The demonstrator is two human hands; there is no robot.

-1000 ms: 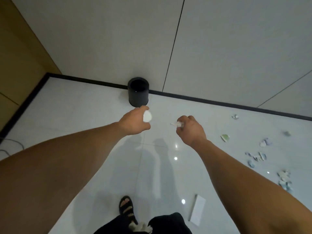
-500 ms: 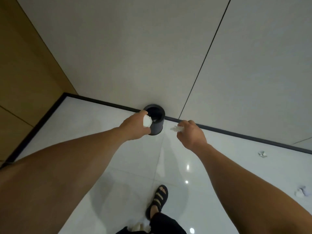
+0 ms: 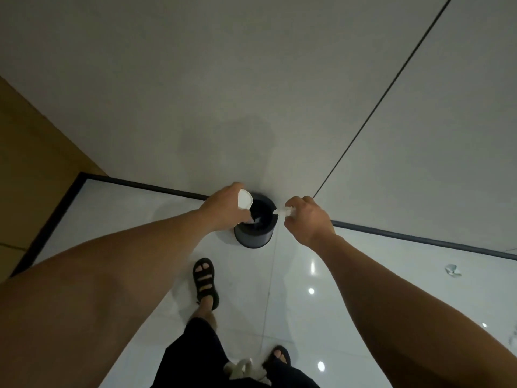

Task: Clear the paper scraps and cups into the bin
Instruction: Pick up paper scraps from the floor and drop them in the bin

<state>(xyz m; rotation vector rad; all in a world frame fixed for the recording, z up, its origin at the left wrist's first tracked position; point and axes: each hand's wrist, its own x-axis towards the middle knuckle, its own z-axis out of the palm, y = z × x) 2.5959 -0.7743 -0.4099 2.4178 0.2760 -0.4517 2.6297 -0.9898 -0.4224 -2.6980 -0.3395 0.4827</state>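
A black round bin (image 3: 253,236) stands on the white floor against the wall. My left hand (image 3: 223,210) grips a white paper cup (image 3: 244,199) over the bin's left rim. My right hand (image 3: 306,219) pinches white paper scraps (image 3: 282,211) just above the bin's right rim. Something pale lies inside the bin. One crumpled paper scrap (image 3: 452,270) lies on the floor far to the right.
The grey wall (image 3: 251,107) rises right behind the bin, with a dark skirting (image 3: 419,238) along its foot. A brown panel (image 3: 30,163) closes the left side. My sandalled feet (image 3: 205,281) stand on glossy tiles just short of the bin.
I have stepped closer to the bin. Both hands have moved forward and now hang over its opening, still holding the cup and the scraps.
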